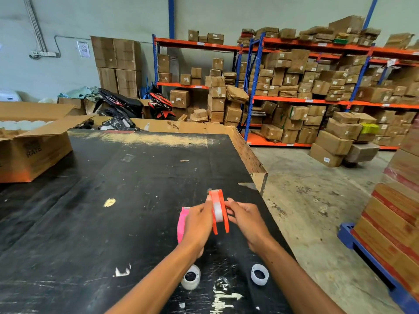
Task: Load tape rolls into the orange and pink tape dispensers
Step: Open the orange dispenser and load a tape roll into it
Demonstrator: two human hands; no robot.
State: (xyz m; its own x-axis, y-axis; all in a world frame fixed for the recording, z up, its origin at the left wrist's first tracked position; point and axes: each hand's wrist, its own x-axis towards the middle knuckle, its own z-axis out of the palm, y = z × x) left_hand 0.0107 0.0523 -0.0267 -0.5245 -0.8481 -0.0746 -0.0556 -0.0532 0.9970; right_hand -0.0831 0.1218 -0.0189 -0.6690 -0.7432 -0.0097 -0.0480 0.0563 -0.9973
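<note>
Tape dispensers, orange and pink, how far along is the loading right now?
About halfway, it seems. The orange dispenser already has a clear roll seated between its side plates, and the left hand and right hand grip it from either side. The pink dispenser sits mostly hidden behind the left hand; I cannot tell whether it is loaded. Two tape rolls wait on the black table.

- I'm looking into a warehouse: blue-and-orange pallet racking (pixel 254 87) stacked with taped cardboard boxes (pixel 294 80).
- Bare concrete floor (pixel 313 200), a scuffed black packing table (pixel 113 200), parked motorbikes (pixel 122 103).
</note>
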